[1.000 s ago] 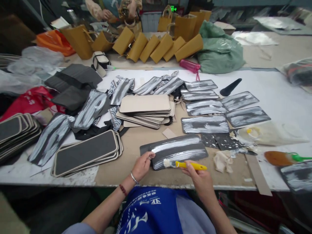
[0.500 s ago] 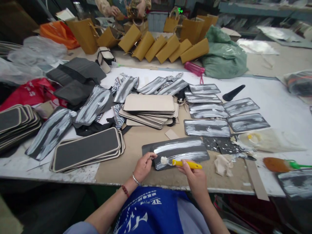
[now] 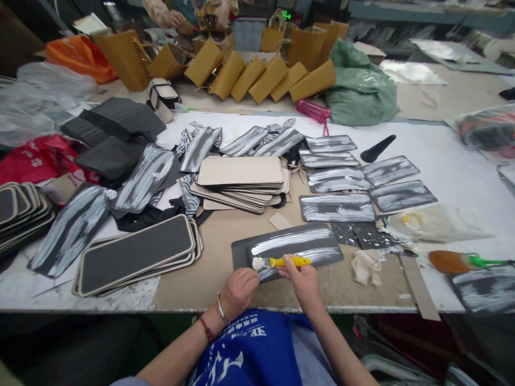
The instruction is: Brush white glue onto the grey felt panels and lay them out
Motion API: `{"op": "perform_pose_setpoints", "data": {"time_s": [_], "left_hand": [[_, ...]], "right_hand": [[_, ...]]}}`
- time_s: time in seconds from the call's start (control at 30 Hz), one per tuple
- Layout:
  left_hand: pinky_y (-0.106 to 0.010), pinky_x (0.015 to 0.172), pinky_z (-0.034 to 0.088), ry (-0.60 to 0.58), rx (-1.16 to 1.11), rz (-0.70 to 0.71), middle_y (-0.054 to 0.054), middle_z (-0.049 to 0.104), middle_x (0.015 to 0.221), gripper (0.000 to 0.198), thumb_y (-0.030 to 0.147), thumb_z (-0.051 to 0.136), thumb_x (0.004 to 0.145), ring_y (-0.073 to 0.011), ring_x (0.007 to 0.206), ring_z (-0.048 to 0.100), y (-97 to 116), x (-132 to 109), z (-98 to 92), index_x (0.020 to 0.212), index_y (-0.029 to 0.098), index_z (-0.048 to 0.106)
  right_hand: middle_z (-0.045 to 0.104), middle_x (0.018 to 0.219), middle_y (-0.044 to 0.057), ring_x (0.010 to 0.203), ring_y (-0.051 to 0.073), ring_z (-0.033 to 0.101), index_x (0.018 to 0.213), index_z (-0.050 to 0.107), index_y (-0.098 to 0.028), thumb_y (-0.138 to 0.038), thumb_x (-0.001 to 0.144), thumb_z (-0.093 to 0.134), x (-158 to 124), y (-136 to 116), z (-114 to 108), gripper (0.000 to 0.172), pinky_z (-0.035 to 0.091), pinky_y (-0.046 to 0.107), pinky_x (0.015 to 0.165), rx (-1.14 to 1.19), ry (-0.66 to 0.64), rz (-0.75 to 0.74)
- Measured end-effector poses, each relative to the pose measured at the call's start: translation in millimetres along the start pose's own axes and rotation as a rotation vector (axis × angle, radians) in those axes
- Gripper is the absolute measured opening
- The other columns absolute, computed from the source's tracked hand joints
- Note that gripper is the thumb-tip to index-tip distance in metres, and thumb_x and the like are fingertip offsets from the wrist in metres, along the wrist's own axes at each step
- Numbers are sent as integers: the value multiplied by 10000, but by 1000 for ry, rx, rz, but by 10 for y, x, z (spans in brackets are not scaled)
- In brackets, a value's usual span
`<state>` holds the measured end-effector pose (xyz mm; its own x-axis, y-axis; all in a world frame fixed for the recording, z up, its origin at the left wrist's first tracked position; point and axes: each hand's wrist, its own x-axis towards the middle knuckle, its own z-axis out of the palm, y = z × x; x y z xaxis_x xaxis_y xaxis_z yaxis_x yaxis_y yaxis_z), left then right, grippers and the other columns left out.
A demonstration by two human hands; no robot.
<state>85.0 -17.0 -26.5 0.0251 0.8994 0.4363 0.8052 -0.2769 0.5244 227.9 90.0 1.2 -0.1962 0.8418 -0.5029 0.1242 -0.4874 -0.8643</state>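
A dark grey panel (image 3: 298,242) streaked with white glue lies on the brown board near the table's front edge. My right hand (image 3: 303,279) is closed on a yellow-handled brush (image 3: 281,262), whose white bristles rest on the panel's left end. My left hand (image 3: 238,289) sits just left of the brush, its fingers curled and pressing on the panel's near left corner. A bracelet and a red bead string are on that wrist.
Several glue-coated panels (image 3: 337,207) lie drying to the right. A stack of tan boards (image 3: 240,179) sits in the middle, with grey-faced boards (image 3: 137,252) to the left. A glue bag (image 3: 438,224) and rag (image 3: 365,265) lie right. Another person's hands (image 3: 173,19) work among yellow bags (image 3: 265,78) at the back.
The brush has slid left along the panel to its left end. My left hand has drawn back toward me, along the panel's near corner.
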Motion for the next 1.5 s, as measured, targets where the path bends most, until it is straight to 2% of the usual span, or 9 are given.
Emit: {"op": "perform_pose_setpoints", "data": {"time_s": [0.1,0.3,0.53,0.67,0.8,0.87,1.1,1.33,1.5], "left_hand": [[-330,724,517,-100,8,93,-126,661,871,254,47,391,804,-192,836,598,18,-59,62,928,117,601],[-353,751,536,-132,21,36,-122,672,920,333,20,384,789,-198,879,611,-11,-111,145,1024,133,593],[-348,786,544,-104,-47,-42,-96,674,928,396,4,362,758,-182,888,611,30,-114,130,1023,163,609],[-349,834,526,38,-78,-248,-73,656,942,360,47,367,782,-177,910,607,-15,-140,156,1005,193,608],[-425,848,507,146,3,-609,-112,614,986,303,184,402,798,-230,939,586,-130,-131,278,1039,153,583],[-448,839,503,129,-4,-683,-123,604,984,327,241,407,794,-248,934,580,-173,-131,351,1050,138,583],[-470,877,469,93,-5,-702,-143,590,1019,377,248,372,811,-263,970,552,-186,-188,458,1098,118,579],[-426,899,454,112,-29,-745,-122,576,1027,442,113,360,776,-228,982,538,-110,-93,453,1183,146,529],[-393,847,467,87,-11,-852,-106,568,922,530,46,358,735,-210,895,543,-194,54,469,1246,128,474]], "right_hand": [[681,688,61,653,248,662,811,619,-143,-555,623,672,4,9,16,456,564,385,661,-1,-18,-8],[677,714,62,667,243,660,818,627,-151,-562,647,643,40,-31,-100,446,559,376,665,-84,36,-90],[686,751,86,759,262,652,873,654,-153,-593,750,505,186,-267,-844,480,504,397,741,-507,416,-317],[679,884,96,827,245,634,911,653,-165,-571,817,415,195,-416,-1238,480,482,356,754,-760,605,-571],[673,898,92,827,212,632,945,640,-170,-475,866,412,250,-327,-1341,389,496,332,751,-880,519,-797],[673,906,89,843,206,631,960,636,-178,-408,881,425,248,-225,-1280,322,502,339,770,-923,431,-873],[668,950,70,906,177,626,1046,602,-194,-231,889,441,8,-191,-965,228,513,306,824,-850,196,-976],[667,958,72,893,191,632,1052,603,-193,-253,873,464,38,-111,-991,234,518,333,825,-850,139,-990],[668,960,58,883,190,636,1065,590,-209,-262,868,477,90,-36,-1022,233,518,335,823,-813,105,-1012]]}}
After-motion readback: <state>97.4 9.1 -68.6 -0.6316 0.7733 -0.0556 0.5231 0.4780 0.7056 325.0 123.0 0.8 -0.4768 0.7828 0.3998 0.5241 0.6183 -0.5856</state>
